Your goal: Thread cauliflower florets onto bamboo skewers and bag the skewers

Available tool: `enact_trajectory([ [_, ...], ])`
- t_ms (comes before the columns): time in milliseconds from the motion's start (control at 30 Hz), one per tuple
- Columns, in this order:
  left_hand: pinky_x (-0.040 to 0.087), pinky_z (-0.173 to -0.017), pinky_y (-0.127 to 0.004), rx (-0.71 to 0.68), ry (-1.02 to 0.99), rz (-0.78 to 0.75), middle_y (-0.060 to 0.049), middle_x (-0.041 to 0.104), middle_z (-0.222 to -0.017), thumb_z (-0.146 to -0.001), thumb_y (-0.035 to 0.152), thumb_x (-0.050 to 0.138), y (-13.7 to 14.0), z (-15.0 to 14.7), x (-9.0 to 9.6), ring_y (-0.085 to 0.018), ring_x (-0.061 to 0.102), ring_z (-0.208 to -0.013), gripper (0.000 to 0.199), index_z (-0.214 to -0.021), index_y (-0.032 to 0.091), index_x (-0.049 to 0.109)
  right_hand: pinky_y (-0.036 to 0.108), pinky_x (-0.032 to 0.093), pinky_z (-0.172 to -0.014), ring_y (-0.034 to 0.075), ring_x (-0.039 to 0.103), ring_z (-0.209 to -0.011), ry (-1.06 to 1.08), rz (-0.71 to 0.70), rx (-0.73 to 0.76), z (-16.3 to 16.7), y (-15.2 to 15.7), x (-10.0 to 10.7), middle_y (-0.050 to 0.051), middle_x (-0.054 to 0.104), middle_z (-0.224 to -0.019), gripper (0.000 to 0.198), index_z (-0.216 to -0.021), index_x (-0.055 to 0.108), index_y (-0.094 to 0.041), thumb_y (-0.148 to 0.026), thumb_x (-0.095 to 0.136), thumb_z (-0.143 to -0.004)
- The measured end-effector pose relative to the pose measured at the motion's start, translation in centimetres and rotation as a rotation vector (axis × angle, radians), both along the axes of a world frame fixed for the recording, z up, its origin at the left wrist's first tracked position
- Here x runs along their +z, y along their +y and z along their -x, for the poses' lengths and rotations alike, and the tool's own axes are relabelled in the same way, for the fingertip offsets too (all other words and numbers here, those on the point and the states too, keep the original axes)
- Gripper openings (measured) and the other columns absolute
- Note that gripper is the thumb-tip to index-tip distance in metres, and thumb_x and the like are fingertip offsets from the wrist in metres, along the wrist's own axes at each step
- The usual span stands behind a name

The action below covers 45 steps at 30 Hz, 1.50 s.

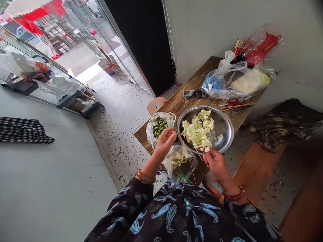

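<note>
My right hand (214,162) pinches the lower edge of a pale green-white cauliflower piece (198,136) over the near rim of a wide steel basin (228,132). More cauliflower florets (204,115) lie in the basin behind it. To the left, my left hand (165,141) is raised beside the basin, its thumb and fingers drawn together; whatever they hold is too small to make out. Just beyond it is a plastic bag of green pods (159,127). Between my hands and closer to me, another clear bag (180,159) holds cauliflower bits, with thin wooden skewers (193,173) sticking out.
The wooden table (174,106) also bears red-handled scissors (233,102), loose skewers (242,106), a dark cloth (194,93) and a plastic bag with a cauliflower head (248,82). A wooden bench (257,171) stands at right, a round stool (155,106) behind the table.
</note>
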<state>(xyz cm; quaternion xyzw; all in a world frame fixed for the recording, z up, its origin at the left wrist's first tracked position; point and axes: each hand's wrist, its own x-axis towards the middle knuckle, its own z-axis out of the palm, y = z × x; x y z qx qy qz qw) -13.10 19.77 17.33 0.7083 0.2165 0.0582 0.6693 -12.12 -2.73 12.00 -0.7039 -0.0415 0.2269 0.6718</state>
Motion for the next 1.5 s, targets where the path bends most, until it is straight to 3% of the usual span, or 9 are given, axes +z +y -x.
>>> enact_trajectory([
  [167, 0.042, -0.067, -0.026, -0.532, 0.247, -0.699, -0.002, 0.062, -0.077, -0.084, 0.038, 0.058, 2.3, 6.1, -0.2, -0.013, 0.054, -0.066, 0.041, -0.121, 0.021, 0.062, 0.023, 0.026, -0.044, 0.008, 0.036, -0.042, 0.081, 0.118, 0.252, 3.0, -4.4, -1.8, -0.006, 0.045, -0.049, 0.042, -0.070, 0.052, -0.019, -0.053, 0.044, -0.093],
  [300, 0.044, -0.066, -0.030, -0.880, 0.422, -0.881, -0.006, 0.067, -0.081, -0.086, 0.039, 0.056, 1.5, 9.3, 0.4, -0.021, 0.063, -0.074, 0.039, -0.123, 0.028, 0.064, 0.024, 0.032, -0.051, 0.010, 0.042, -0.047, 0.048, 0.241, 0.412, 6.7, -6.2, -3.8, -0.002, 0.049, -0.049, 0.050, -0.058, 0.047, -0.020, -0.054, 0.039, -0.094],
  [400, 0.045, -0.066, -0.031, -0.985, 0.512, -0.970, -0.009, 0.067, -0.078, -0.087, 0.040, 0.055, 1.0, 10.2, -0.1, -0.024, 0.064, -0.073, 0.028, -0.095, 0.022, 0.073, 0.025, 0.033, -0.052, 0.011, 0.044, -0.049, 0.043, 0.324, 0.448, 8.8, -6.3, -5.1, -0.002, 0.050, -0.048, 0.051, -0.055, 0.046, -0.020, -0.054, 0.040, -0.093],
  [500, 0.044, -0.064, -0.029, -0.899, 0.484, -1.010, -0.009, 0.064, -0.081, -0.089, 0.038, 0.050, 1.5, 10.9, -1.0, -0.020, 0.062, -0.071, 0.030, -0.078, 0.017, 0.069, 0.024, 0.031, -0.048, 0.010, 0.041, -0.045, 0.120, 0.323, 0.452, 10.0, -5.1, -6.3, -0.003, 0.048, -0.045, 0.050, -0.055, 0.045, -0.021, -0.058, 0.044, -0.089],
  [700, 0.043, -0.069, -0.024, -0.528, 0.198, -0.857, -0.005, 0.059, -0.089, -0.079, 0.007, 0.047, 2.9, 12.5, -2.4, -0.014, 0.056, -0.077, 0.018, -0.083, 0.017, 0.061, 0.022, 0.029, -0.039, 0.009, 0.037, -0.034, 0.229, 0.260, 0.435, 10.2, 1.5, -9.5, -0.005, 0.048, -0.042, 0.053, -0.075, 0.059, -0.018, -0.066, 0.038, -0.086],
  [1000, 0.040, -0.060, -0.020, -0.482, 0.038, -0.523, -0.003, 0.058, -0.077, -0.073, 0.002, 0.045, 1.4, 14.2, -4.2, -0.010, 0.051, -0.065, 0.023, -0.078, 0.016, 0.063, 0.021, 0.043, -0.047, 0.006, 0.047, -0.043, 0.187, 0.279, 0.485, 9.3, 11.5, -11.5, -0.006, 0.055, -0.058, 0.037, -0.085, 0.061, -0.014, -0.046, 0.047, -0.096],
  [1200, 0.040, -0.057, -0.020, -0.417, 0.077, -0.510, -0.002, 0.058, -0.074, -0.075, 0.008, 0.047, 2.9, 14.5, -4.2, -0.009, 0.049, -0.060, 0.020, -0.081, 0.016, 0.064, 0.024, 0.047, -0.067, 0.017, 0.066, -0.075, 0.010, 0.315, 0.505, 7.5, 7.0, -8.7, 0.003, 0.073, -0.078, 0.018, -0.086, 0.071, -0.022, -0.037, 0.066, -0.079],
  [1333, 0.040, -0.056, -0.020, -0.443, 0.108, -0.495, -0.001, 0.057, -0.074, -0.075, 0.011, 0.048, 3.7, 14.3, -3.7, -0.008, 0.048, -0.058, 0.022, -0.087, 0.016, 0.065, 0.025, 0.046, -0.055, 0.014, 0.060, -0.053, -0.050, 0.377, 0.369, 3.6, 2.7, -6.4, 0.004, 0.071, -0.069, 0.042, -0.092, 0.072, -0.018, -0.050, 0.044, -0.090],
  [1500, 0.040, -0.058, -0.021, -0.425, 0.139, -0.493, 0.000, 0.055, -0.072, -0.076, 0.015, 0.050, 3.1, 13.6, -2.9, -0.009, 0.048, -0.060, 0.023, -0.093, 0.017, 0.066, 0.025, 0.048, -0.061, 0.013, 0.061, -0.060, -0.120, 0.466, 0.172, -3.8, 5.4, -6.8, 0.006, 0.070, -0.081, 0.045, -0.102, 0.066, -0.016, -0.052, 0.041, -0.094],
])
